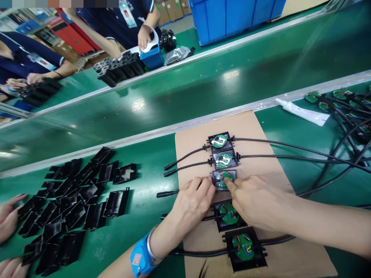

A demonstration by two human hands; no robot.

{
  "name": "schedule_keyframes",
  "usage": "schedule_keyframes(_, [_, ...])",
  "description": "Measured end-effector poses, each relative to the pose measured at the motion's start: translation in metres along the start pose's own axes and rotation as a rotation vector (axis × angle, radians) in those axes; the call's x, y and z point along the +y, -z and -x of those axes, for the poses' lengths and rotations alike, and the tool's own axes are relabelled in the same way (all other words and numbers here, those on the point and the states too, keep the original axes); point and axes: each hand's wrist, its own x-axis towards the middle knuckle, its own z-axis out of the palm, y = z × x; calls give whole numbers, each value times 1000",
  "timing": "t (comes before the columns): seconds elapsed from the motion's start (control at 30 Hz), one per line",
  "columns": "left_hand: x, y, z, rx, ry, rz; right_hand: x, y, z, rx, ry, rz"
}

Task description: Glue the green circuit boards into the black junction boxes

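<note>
Several black housings with round green circuit boards and black cables lie in a row on a brown cardboard sheet (pixel 249 127). My left hand (pixel 193 202) rests its curled fingertips on the left edge of the third housing (pixel 223 179). My right hand (pixel 256 200) presses a fingertip on that housing's green board (pixel 222 181). Two housings (pixel 222 148) with white paste on their boards lie farther away. Nearer me, two more housings (pixel 242 247) lie partly under my right hand. A blue wrist strap (pixel 140 256) is on my left wrist.
A pile of empty black housings (pixel 78 204) lies to the left, with another person's hands (pixel 8 216) at its edge. A white tube (pixel 301 112) and a bundle of cabled boards (pixel 348 108) sit at right. Beyond the green conveyor (pixel 188 88), co-workers handle black parts beside a blue bin (pixel 232 15).
</note>
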Motion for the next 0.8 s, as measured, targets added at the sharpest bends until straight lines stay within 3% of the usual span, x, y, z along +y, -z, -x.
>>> schedule_keyframes(0.17, [0,4,1,137,146,236,5,5,5,-29,-44,-64])
schedule_keyframes(0.27, [-1,1,-6,213,90,373,14,12,13,-77,-120,-198])
schedule_keyframes(0.37, [-2,-3,-13,173,-63,433,19,18,21,-114,-221,-261])
schedule_keyframes(0.47, [-2,-6,-17,116,-129,426,18,18,26,-103,-283,-231])
schedule_keyframes(0.7, [1,-9,-17,99,-120,498,14,6,25,46,-226,-224])
schedule_keyframes(0.8, [3,-9,-17,129,-101,513,21,6,17,-10,-321,-369])
